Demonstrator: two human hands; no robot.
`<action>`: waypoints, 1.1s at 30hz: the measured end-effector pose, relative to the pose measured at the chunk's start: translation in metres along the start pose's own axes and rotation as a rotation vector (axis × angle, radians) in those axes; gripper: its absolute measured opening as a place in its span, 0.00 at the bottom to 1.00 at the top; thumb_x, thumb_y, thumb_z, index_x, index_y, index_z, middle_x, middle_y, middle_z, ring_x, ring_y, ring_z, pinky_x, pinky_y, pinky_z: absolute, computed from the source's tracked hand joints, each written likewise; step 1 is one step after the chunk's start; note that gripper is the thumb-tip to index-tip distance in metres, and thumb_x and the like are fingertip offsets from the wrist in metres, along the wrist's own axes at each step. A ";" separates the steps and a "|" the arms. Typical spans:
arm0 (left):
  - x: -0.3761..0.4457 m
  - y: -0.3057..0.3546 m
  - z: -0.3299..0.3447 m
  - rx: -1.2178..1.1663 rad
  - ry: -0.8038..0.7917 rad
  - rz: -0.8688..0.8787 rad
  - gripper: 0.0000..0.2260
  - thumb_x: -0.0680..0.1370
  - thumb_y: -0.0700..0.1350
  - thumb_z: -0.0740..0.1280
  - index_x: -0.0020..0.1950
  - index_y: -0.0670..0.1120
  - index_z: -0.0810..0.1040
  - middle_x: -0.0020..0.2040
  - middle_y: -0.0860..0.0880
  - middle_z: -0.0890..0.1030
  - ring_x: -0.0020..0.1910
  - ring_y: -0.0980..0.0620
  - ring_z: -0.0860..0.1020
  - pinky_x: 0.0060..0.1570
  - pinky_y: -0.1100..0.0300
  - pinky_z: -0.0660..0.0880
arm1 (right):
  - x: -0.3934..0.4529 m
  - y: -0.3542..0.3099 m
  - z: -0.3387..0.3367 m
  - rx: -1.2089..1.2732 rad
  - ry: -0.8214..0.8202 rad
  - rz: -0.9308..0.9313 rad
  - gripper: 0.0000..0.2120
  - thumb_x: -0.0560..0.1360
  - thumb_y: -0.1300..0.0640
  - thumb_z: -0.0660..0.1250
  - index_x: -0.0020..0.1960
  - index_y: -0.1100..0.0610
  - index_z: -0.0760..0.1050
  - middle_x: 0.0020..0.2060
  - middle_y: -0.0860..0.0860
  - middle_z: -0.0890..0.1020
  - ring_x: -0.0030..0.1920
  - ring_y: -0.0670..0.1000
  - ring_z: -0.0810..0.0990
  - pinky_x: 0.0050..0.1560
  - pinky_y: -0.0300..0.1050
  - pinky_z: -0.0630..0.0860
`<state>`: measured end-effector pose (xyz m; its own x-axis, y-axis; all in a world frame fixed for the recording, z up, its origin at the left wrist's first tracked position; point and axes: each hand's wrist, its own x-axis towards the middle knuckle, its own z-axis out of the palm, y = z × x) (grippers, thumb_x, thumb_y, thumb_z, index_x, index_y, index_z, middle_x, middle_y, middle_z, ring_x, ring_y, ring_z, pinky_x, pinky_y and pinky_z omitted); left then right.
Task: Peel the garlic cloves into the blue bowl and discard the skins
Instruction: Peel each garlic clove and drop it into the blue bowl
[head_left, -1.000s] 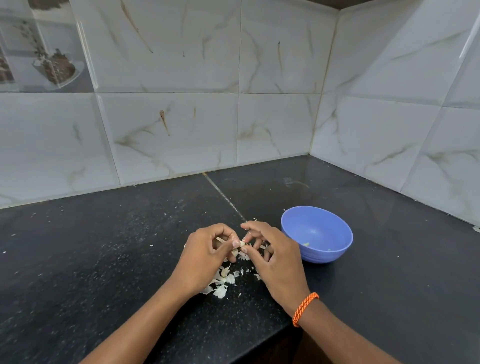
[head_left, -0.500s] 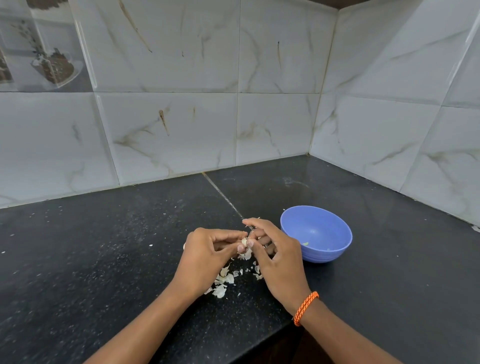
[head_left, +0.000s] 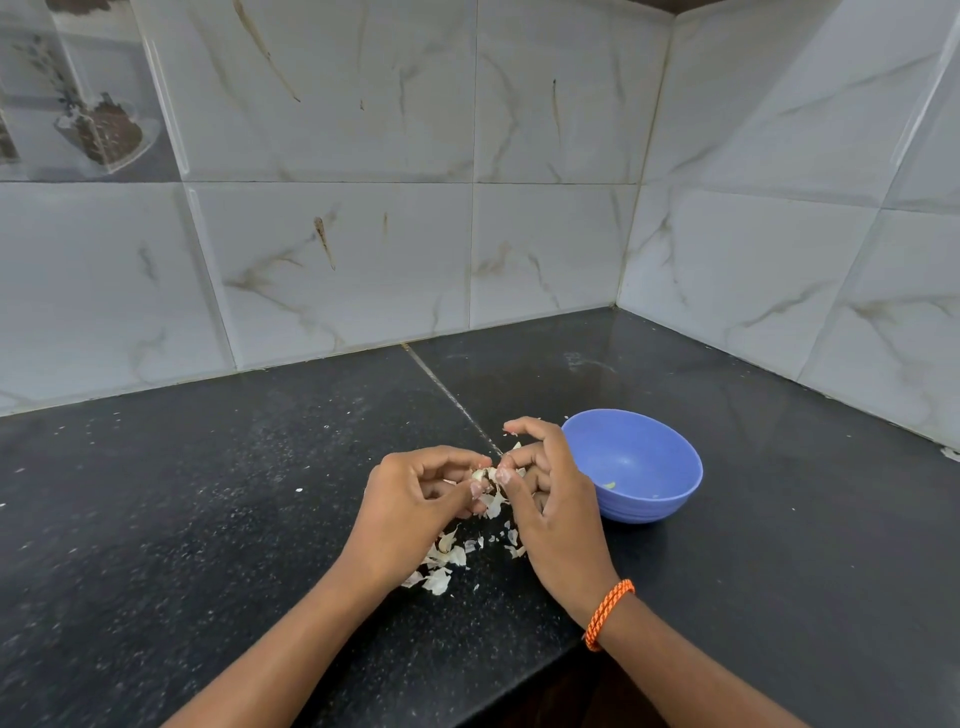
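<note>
My left hand (head_left: 410, 499) and my right hand (head_left: 545, 499) meet fingertip to fingertip just above the black counter (head_left: 208, 519), and between them I hold one garlic clove (head_left: 484, 475), small and pale, with papery skin curling off it. My left fingers are curled in, the thumb and forefinger pinching the clove from the left side. My right thumb and middle fingers pinch at the clove and its skin from the right, while my right forefinger is lifted and bent above the rest, touching nothing. How much of the clove is bare I cannot tell, since my fingertips cover most of it. Under and just in front of my hands lies a scatter of loose skins (head_left: 441, 564), white flakes spread on the counter, the thickest heap beside my left wrist, a few smaller bits near my right palm. The blue bowl (head_left: 636, 465) stands upright on the counter just to the right of my right hand, close behind my knuckles but apart from them; inside it I see only one small pale greenish piece near the bottom. An orange braided band (head_left: 608, 613) sits round my right wrist. Marbled grey wall tiles (head_left: 545, 234) rise behind the counter and meet in a corner beyond the bowl
</note>
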<state>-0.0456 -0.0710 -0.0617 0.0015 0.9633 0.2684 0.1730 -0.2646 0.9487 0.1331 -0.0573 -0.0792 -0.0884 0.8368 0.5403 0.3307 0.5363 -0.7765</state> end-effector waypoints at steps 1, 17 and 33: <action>0.000 0.000 0.000 -0.004 0.000 -0.002 0.09 0.80 0.38 0.76 0.58 0.48 0.88 0.47 0.46 0.90 0.44 0.45 0.89 0.52 0.48 0.87 | 0.000 0.000 0.000 0.006 0.005 0.006 0.19 0.84 0.59 0.67 0.70 0.42 0.71 0.47 0.46 0.82 0.42 0.52 0.81 0.47 0.48 0.81; 0.005 -0.005 -0.002 0.056 0.086 -0.001 0.09 0.84 0.38 0.70 0.56 0.48 0.89 0.43 0.47 0.89 0.41 0.47 0.89 0.51 0.50 0.87 | 0.000 -0.004 -0.001 -0.044 -0.036 0.048 0.20 0.81 0.59 0.69 0.67 0.41 0.72 0.46 0.42 0.80 0.42 0.49 0.81 0.44 0.38 0.78; 0.003 -0.004 -0.002 0.030 0.060 0.004 0.06 0.82 0.39 0.74 0.56 0.45 0.89 0.44 0.48 0.90 0.43 0.47 0.89 0.49 0.55 0.86 | 0.000 -0.008 0.000 -0.106 -0.072 0.036 0.18 0.82 0.55 0.70 0.69 0.44 0.72 0.49 0.40 0.83 0.52 0.43 0.83 0.46 0.35 0.79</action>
<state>-0.0488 -0.0671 -0.0647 -0.0563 0.9577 0.2823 0.2029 -0.2659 0.9424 0.1301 -0.0614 -0.0728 -0.1406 0.8631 0.4851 0.4318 0.4944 -0.7544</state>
